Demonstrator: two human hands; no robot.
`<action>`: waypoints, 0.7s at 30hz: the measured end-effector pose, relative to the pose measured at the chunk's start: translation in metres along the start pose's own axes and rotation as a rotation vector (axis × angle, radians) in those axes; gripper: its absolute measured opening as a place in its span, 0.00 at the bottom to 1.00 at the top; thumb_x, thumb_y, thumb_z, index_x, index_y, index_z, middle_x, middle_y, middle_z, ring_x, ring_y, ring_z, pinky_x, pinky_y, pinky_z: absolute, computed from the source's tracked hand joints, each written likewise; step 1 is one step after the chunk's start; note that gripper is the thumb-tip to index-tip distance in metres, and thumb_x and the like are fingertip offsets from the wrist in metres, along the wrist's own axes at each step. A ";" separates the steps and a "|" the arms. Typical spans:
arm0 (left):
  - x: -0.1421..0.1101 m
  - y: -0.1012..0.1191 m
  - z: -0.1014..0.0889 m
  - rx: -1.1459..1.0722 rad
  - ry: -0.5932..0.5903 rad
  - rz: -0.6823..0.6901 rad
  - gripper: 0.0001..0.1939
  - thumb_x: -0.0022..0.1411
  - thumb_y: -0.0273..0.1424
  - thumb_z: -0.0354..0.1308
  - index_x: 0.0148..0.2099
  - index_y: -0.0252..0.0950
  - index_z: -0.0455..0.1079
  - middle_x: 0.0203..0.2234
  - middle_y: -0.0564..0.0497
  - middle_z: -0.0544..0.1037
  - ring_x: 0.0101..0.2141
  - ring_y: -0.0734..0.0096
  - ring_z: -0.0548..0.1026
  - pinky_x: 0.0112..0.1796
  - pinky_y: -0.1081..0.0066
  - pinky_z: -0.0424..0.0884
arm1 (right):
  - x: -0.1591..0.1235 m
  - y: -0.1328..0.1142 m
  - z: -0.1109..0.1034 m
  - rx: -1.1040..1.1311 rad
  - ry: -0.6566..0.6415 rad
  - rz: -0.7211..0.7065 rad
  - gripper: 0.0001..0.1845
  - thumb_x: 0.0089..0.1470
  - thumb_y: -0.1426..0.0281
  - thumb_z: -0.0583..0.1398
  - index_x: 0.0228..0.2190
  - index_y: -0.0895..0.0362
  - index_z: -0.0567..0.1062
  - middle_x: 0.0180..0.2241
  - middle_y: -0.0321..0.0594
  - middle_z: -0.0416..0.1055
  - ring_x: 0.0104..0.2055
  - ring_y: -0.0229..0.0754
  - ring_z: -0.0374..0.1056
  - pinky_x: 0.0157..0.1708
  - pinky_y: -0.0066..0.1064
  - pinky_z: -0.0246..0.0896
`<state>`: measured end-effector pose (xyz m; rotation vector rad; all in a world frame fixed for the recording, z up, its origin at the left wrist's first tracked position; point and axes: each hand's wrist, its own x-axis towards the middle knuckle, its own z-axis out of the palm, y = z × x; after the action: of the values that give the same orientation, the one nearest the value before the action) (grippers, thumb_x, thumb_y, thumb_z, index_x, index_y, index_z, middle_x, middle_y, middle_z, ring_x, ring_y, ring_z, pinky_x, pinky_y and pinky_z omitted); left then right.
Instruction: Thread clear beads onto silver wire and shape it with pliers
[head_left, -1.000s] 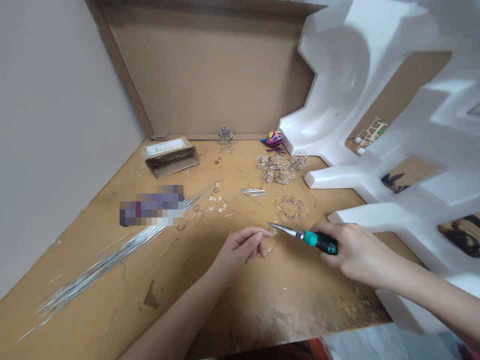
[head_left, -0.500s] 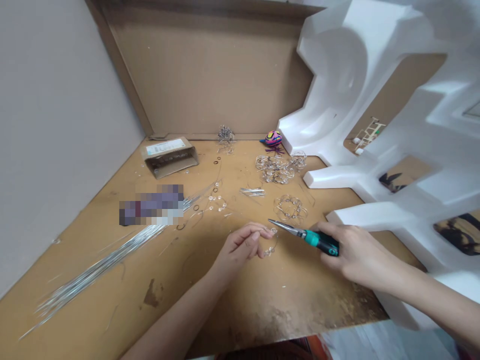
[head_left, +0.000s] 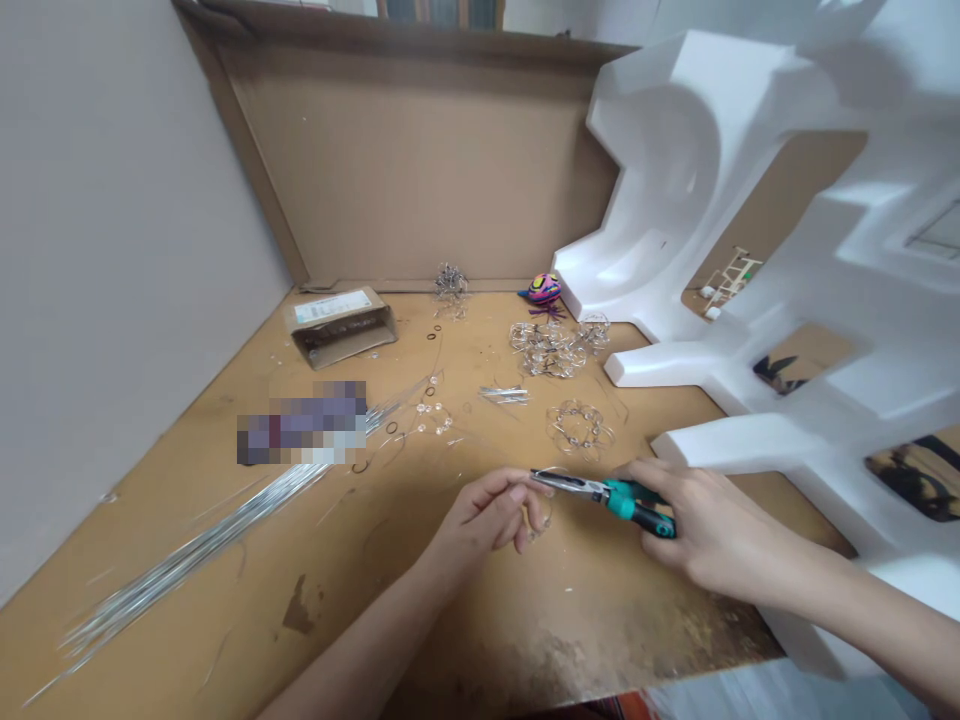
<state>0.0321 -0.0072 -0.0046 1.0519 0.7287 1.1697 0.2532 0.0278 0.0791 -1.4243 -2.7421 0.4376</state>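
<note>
In the head view, the left hand (head_left: 491,512) pinches a thin, curved wire loop with clear beads (head_left: 533,534) over the brown surface (head_left: 480,640); the right hand (head_left: 701,520) is wrapped round silver-nosed, teal-and-black pliers (head_left: 619,498). Best hold the wire steady, gripping only metal (skin sits close). The pliers' long axis runs leftward, slightly away, nose at the left hand.

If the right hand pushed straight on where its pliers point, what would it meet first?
Probably the left hand: the pliers in the right hand look almost against it, though depth is unclear.
</note>
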 end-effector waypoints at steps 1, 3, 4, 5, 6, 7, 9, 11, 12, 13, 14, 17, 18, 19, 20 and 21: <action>0.000 0.000 0.000 0.003 0.005 -0.006 0.14 0.59 0.37 0.51 0.40 0.34 0.71 0.22 0.52 0.71 0.14 0.85 0.53 0.22 0.76 0.62 | 0.000 0.001 0.001 0.000 0.010 -0.005 0.19 0.39 0.77 0.54 0.36 0.53 0.69 0.28 0.35 0.68 0.26 0.38 0.64 0.25 0.26 0.52; 0.000 0.001 0.001 0.000 0.014 -0.004 0.14 0.59 0.38 0.51 0.40 0.34 0.71 0.20 0.52 0.71 0.14 0.85 0.52 0.22 0.75 0.62 | -0.001 0.002 0.003 -0.005 0.027 -0.003 0.18 0.38 0.77 0.54 0.36 0.53 0.68 0.28 0.35 0.68 0.26 0.38 0.64 0.25 0.27 0.51; 0.000 0.001 0.002 -0.005 0.016 -0.001 0.14 0.59 0.38 0.51 0.40 0.34 0.71 0.19 0.52 0.71 0.14 0.84 0.52 0.22 0.75 0.62 | -0.002 0.002 0.004 -0.008 0.033 0.001 0.18 0.39 0.76 0.54 0.35 0.53 0.68 0.28 0.35 0.68 0.26 0.38 0.64 0.25 0.27 0.51; 0.000 0.002 0.002 -0.009 0.019 0.001 0.14 0.58 0.38 0.52 0.40 0.34 0.71 0.19 0.52 0.71 0.14 0.84 0.53 0.22 0.75 0.62 | -0.002 0.002 0.005 -0.010 0.036 0.005 0.17 0.39 0.76 0.54 0.35 0.53 0.68 0.27 0.35 0.68 0.26 0.38 0.64 0.26 0.27 0.52; -0.001 0.002 0.003 -0.008 0.023 0.001 0.14 0.58 0.38 0.52 0.40 0.34 0.71 0.19 0.52 0.71 0.14 0.84 0.53 0.23 0.75 0.62 | -0.003 0.001 0.005 -0.010 0.036 0.009 0.16 0.39 0.76 0.54 0.34 0.53 0.68 0.27 0.35 0.68 0.27 0.39 0.64 0.26 0.27 0.52; -0.001 0.002 0.003 -0.004 0.030 -0.002 0.14 0.58 0.38 0.52 0.40 0.34 0.71 0.19 0.52 0.72 0.14 0.84 0.53 0.23 0.75 0.62 | -0.004 0.000 0.005 -0.009 0.035 0.017 0.15 0.39 0.76 0.54 0.34 0.53 0.68 0.27 0.35 0.68 0.27 0.39 0.64 0.26 0.28 0.52; -0.002 0.002 0.004 0.014 0.044 -0.011 0.14 0.59 0.38 0.51 0.39 0.34 0.71 0.19 0.52 0.72 0.15 0.83 0.54 0.23 0.74 0.62 | -0.005 -0.002 0.005 -0.008 0.029 0.044 0.15 0.39 0.76 0.53 0.33 0.53 0.68 0.27 0.35 0.69 0.27 0.40 0.65 0.27 0.28 0.53; -0.002 0.002 0.003 0.026 0.047 -0.011 0.14 0.59 0.38 0.51 0.40 0.34 0.71 0.19 0.53 0.71 0.15 0.83 0.55 0.24 0.74 0.62 | -0.006 -0.005 0.006 -0.014 0.023 0.071 0.14 0.39 0.75 0.53 0.32 0.53 0.68 0.26 0.35 0.69 0.28 0.40 0.65 0.27 0.29 0.53; -0.002 0.001 0.003 0.031 0.047 -0.009 0.14 0.59 0.38 0.51 0.40 0.35 0.71 0.19 0.53 0.71 0.15 0.83 0.54 0.24 0.74 0.62 | -0.007 -0.005 0.006 -0.017 0.023 0.077 0.14 0.39 0.75 0.53 0.32 0.53 0.68 0.26 0.35 0.69 0.28 0.41 0.65 0.27 0.29 0.53; -0.002 0.001 0.003 0.037 0.050 -0.008 0.14 0.59 0.38 0.51 0.40 0.35 0.71 0.19 0.53 0.71 0.15 0.83 0.54 0.24 0.74 0.62 | -0.008 -0.006 0.006 -0.021 0.025 0.079 0.14 0.40 0.75 0.53 0.32 0.53 0.68 0.26 0.35 0.70 0.27 0.41 0.65 0.27 0.28 0.53; -0.002 0.000 0.003 0.044 0.054 -0.006 0.14 0.59 0.38 0.51 0.40 0.35 0.71 0.19 0.53 0.71 0.15 0.83 0.54 0.23 0.75 0.61 | -0.009 -0.006 0.007 -0.027 0.031 0.080 0.13 0.40 0.75 0.53 0.32 0.53 0.68 0.26 0.35 0.70 0.27 0.40 0.65 0.26 0.28 0.53; -0.002 -0.001 0.004 0.059 0.069 0.004 0.14 0.59 0.38 0.51 0.40 0.35 0.70 0.19 0.53 0.71 0.15 0.82 0.56 0.23 0.75 0.60 | -0.010 -0.004 0.009 -0.050 0.052 0.074 0.12 0.40 0.75 0.53 0.31 0.52 0.68 0.26 0.35 0.70 0.26 0.41 0.66 0.26 0.28 0.52; -0.002 -0.002 0.005 0.057 0.071 0.012 0.14 0.59 0.38 0.50 0.40 0.35 0.70 0.19 0.53 0.71 0.16 0.82 0.56 0.23 0.75 0.60 | -0.010 -0.003 0.009 -0.059 0.053 0.074 0.11 0.40 0.75 0.53 0.30 0.52 0.68 0.26 0.35 0.70 0.26 0.41 0.66 0.26 0.28 0.52; -0.003 -0.003 0.006 0.053 0.070 0.019 0.14 0.60 0.38 0.50 0.40 0.35 0.70 0.19 0.53 0.71 0.16 0.82 0.56 0.24 0.75 0.60 | -0.010 -0.003 0.009 -0.066 0.052 0.075 0.11 0.40 0.75 0.53 0.30 0.52 0.68 0.26 0.35 0.70 0.27 0.41 0.66 0.26 0.28 0.52; -0.003 -0.003 0.006 0.048 0.069 0.024 0.14 0.60 0.38 0.50 0.40 0.35 0.70 0.19 0.53 0.71 0.16 0.82 0.55 0.24 0.75 0.60 | -0.010 -0.003 0.009 -0.070 0.051 0.074 0.11 0.40 0.74 0.53 0.30 0.52 0.68 0.26 0.35 0.70 0.27 0.42 0.66 0.26 0.29 0.52; -0.003 -0.004 0.007 0.044 0.067 0.023 0.14 0.60 0.38 0.49 0.41 0.35 0.70 0.18 0.54 0.70 0.15 0.82 0.55 0.24 0.74 0.60 | -0.010 -0.002 0.009 -0.073 0.048 0.075 0.11 0.40 0.74 0.53 0.30 0.52 0.68 0.26 0.35 0.70 0.27 0.42 0.66 0.25 0.29 0.52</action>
<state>0.0390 -0.0120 -0.0062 1.0642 0.7999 1.2189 0.2556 0.0165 0.0718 -1.5368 -2.7007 0.3038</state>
